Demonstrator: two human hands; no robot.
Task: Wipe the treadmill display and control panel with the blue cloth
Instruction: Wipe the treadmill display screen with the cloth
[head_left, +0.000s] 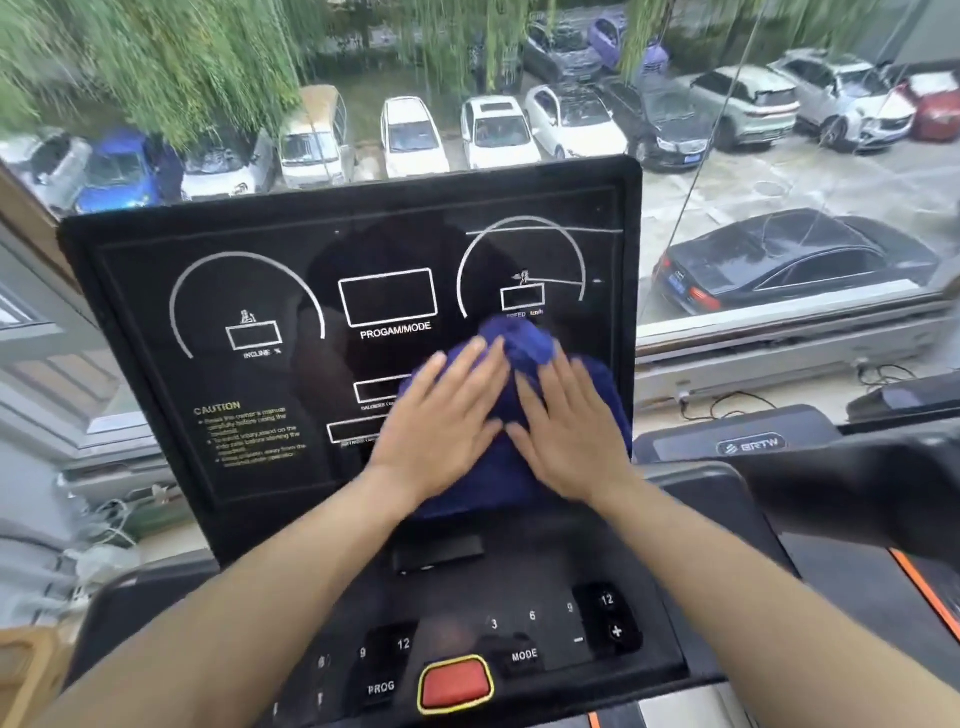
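The black treadmill display (270, 291) stands upright in front of me, with white dial outlines and a PROGAM/MODE box. A blue cloth (519, 343) is bunched against its lower right part. My left hand (441, 415) and my right hand (569, 421) lie flat on the cloth, side by side, fingers spread and pressing it onto the screen. Below the screen sits the control panel (540, 613) with number keys, PROG and MODE buttons and a red stop button (454, 683).
A second treadmill console (748, 441) stands to the right, with a black handrail (852, 493) reaching toward me. A window behind the display looks onto parked cars. Cables and a power strip (93, 545) lie on the sill at lower left.
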